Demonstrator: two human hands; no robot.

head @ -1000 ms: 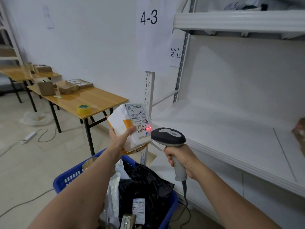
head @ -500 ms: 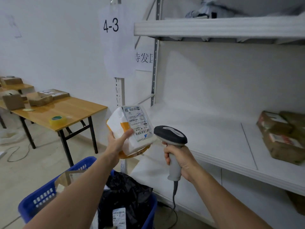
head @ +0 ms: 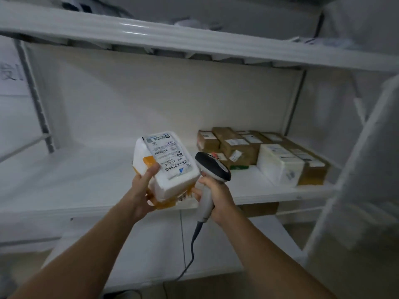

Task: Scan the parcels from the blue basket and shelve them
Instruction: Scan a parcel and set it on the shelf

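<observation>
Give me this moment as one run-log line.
left hand: holds white parcel, label up | right hand: grips barcode scanner | shelf: cardboard boxes at right | status: not yet shelved

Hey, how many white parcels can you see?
2. The held parcel is in the left hand; the shelved white parcel stands on the middle shelf, right side, among brown boxes. Blurred items on the top shelf may be more.

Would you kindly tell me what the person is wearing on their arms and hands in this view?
Nothing worn is visible. The left hand and right hand are bare, with no gloves or rings to be seen. The left forearm and right forearm are uncovered down to the picture's edge, so no sleeve, cuff, watch or wristband appears.
</observation>
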